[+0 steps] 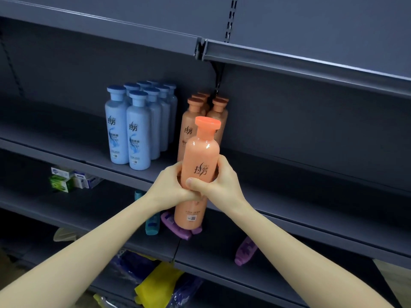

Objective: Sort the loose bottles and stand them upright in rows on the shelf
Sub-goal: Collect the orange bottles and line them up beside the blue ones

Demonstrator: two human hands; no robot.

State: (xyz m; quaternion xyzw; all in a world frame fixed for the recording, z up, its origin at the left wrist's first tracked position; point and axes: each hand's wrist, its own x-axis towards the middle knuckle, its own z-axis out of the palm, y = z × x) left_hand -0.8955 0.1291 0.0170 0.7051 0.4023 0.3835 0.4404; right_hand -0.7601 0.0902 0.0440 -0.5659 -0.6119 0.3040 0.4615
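Note:
An orange bottle (pixel 200 156) with an orange cap is held upright in front of the middle shelf (pixel 124 161). My left hand (pixel 170 185) grips it from the left and my right hand (pixel 216 181) from the right, thumb across the label. On that shelf stand several blue bottles (pixel 138 132) in two rows and, to their right, several orange bottles (pixel 193 121) upright, partly hidden by the held one. On the lower shelf lie two purple bottles (pixel 244 252) and a teal bottle (pixel 152 225).
Small green and white boxes (pixel 66 180) sit at the left of the lower shelf. Blue and yellow packets (pixel 155 283) lie on the bottom level. The upper shelf (pixel 289 61) overhangs the rows. The middle shelf is bare to the right of the orange bottles.

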